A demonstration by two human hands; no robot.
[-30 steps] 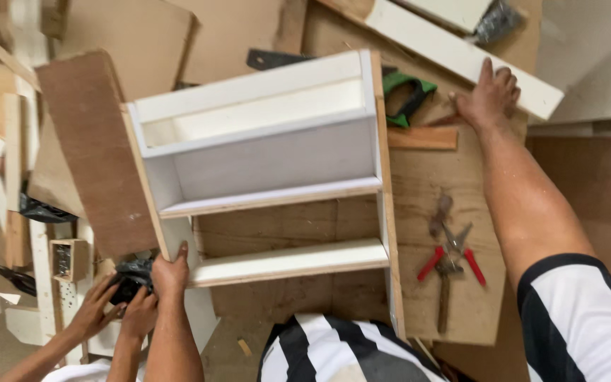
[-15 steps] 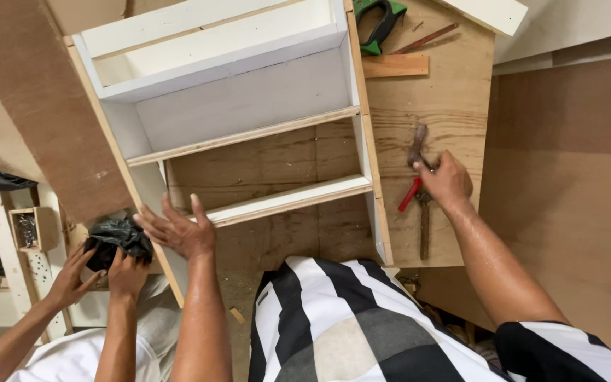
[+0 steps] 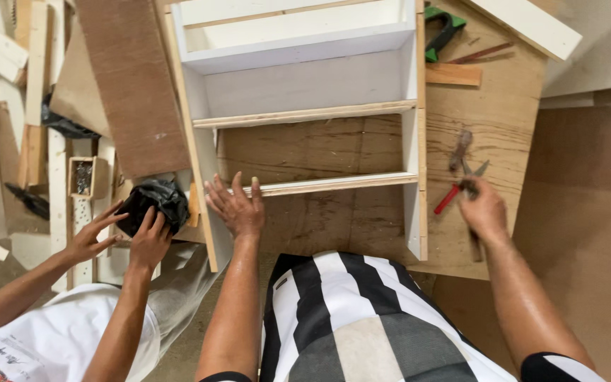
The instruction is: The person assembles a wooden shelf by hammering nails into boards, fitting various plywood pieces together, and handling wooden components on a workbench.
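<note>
Two hands at a white shelf unit (image 3: 305,92) lying flat on a plywood board (image 3: 493,120).

The left hand (image 3: 238,205) lies flat with fingers spread wide, fingertips touching the front edge of the lowest shelf (image 3: 334,184) near the unit's left side panel (image 3: 199,177). The right hand (image 3: 482,209) is closed around the handle of a hammer (image 3: 461,152), whose head lies on the board just right of the unit, beside red-handled pliers (image 3: 454,194). Farther up the board sit a green-handled tool (image 3: 440,32) and a small wood block (image 3: 454,74). To the left, another person's two hands (image 3: 150,237) touch a crumpled black plastic bag (image 3: 153,201), fingers loosely open around it; near them stands a small open box of nails (image 3: 83,177) among wood offcuts (image 3: 37,64). A brown board (image 3: 132,85) leans along the unit's left side.
</note>
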